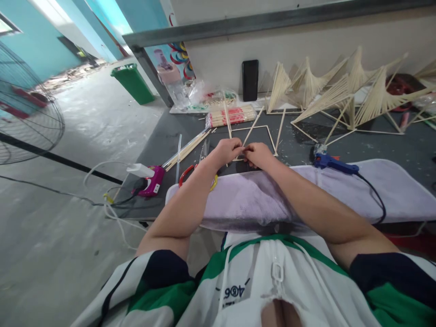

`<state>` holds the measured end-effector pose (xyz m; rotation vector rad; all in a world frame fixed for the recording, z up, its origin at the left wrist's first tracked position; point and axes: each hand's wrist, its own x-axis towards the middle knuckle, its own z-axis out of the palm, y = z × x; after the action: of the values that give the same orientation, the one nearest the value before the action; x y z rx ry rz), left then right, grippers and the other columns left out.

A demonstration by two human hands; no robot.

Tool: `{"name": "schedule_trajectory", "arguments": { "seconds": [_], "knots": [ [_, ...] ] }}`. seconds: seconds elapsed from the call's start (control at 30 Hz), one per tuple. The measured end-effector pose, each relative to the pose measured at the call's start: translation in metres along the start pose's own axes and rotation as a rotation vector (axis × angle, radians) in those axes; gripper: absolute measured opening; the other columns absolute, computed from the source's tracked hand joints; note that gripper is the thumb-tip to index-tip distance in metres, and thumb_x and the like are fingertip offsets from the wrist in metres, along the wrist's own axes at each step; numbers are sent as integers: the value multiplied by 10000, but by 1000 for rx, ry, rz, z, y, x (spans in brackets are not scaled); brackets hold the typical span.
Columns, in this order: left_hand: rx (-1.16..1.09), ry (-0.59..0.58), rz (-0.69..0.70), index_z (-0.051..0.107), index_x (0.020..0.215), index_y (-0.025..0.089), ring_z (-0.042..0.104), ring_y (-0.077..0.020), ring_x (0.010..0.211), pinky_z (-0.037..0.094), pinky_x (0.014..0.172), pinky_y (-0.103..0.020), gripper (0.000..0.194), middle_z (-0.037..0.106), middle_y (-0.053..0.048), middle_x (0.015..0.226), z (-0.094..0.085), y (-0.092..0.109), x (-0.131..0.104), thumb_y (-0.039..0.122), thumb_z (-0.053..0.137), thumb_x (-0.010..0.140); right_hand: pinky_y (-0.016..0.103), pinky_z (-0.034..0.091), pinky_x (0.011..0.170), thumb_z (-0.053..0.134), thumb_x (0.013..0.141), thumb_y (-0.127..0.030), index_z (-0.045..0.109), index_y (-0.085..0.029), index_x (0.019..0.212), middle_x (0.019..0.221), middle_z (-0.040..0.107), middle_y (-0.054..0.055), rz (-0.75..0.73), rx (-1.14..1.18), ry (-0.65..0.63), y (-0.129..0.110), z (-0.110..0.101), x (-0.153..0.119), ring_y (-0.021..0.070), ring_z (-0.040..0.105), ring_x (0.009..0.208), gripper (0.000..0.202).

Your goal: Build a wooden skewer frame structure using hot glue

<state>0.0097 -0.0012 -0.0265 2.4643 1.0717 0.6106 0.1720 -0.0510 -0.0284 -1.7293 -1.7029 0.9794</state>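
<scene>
Smooth grey desk; on it a plush lilac towel, likely padding. Beyond the towel, an angular frame of thin wooden sticks; on the towel's far edge, a plastic glue gun. Left hand and right hand: fingers pinching the frame's near joint, apparently steadying it

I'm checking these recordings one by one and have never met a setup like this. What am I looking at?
No machine here: one camera on a person's head looks forward and down at two bare hands. The left hand and right hand meet at the near side of a stick frame on a dark table. Exactly what the fingertips pinch is too small to tell. Nearby are scissors and a packet of sticks. To the right, a blue glue gun lies partly on a pale towel, with fan-shaped stick models behind.
</scene>
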Motion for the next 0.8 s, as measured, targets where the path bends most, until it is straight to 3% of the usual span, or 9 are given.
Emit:
{"name": "schedule_trajectory", "arguments": {
  "seconds": [0.13,0.3,0.4,0.47,0.63,0.8],
  "knots": [
    [-33,-50,-51,577,755,170,482,-87,526,347,558,-216,154,528,41,602,-1,2,-3,294,557,844,200,448,492,522,821,-161,716,-175,979,723,710,11,-50,25,66,-11,-25,-31,82,564,456,250],
    [27,-31,-60,615,785,163,504,-95,575,364,580,-217,125,577,19,645,-4,8,-5,277,575,817,205,421,463,542,842,-245,702,-186,984,744,700,10,-100,88,125,-5,-68,-93,84,551,478,222],
    [25,-69,-105,628,809,167,497,-90,519,368,559,-220,142,571,23,626,-5,10,-6,282,545,823,222,408,453,567,840,-301,699,-194,1011,775,704,27,-72,45,209,19,-96,-122,111,573,525,241],
    [12,-125,-148,631,829,175,485,-88,463,368,534,-223,171,561,30,597,-6,9,-6,305,521,833,249,429,487,560,847,-326,698,-201,1021,793,706,36,-35,-35,338,42,-114,-134,135,591,558,255],
    [68,-206,-167,648,833,185,501,-107,471,373,549,-232,212,568,20,561,-10,6,-4,356,522,830,401,521,776,525,828,-295,712,-192,1011,908,732,92,18,-427,642,109,-153,-141,233,666,773,281],
    [97,-212,-180,655,802,193,508,-121,515,364,572,-241,205,571,11,555,-14,7,-4,342,515,823,445,473,976,479,798,-239,672,-150,1128,1112,689,157,-81,-679,599,150,-163,-135,290,617,1094,393]
  ]
}}
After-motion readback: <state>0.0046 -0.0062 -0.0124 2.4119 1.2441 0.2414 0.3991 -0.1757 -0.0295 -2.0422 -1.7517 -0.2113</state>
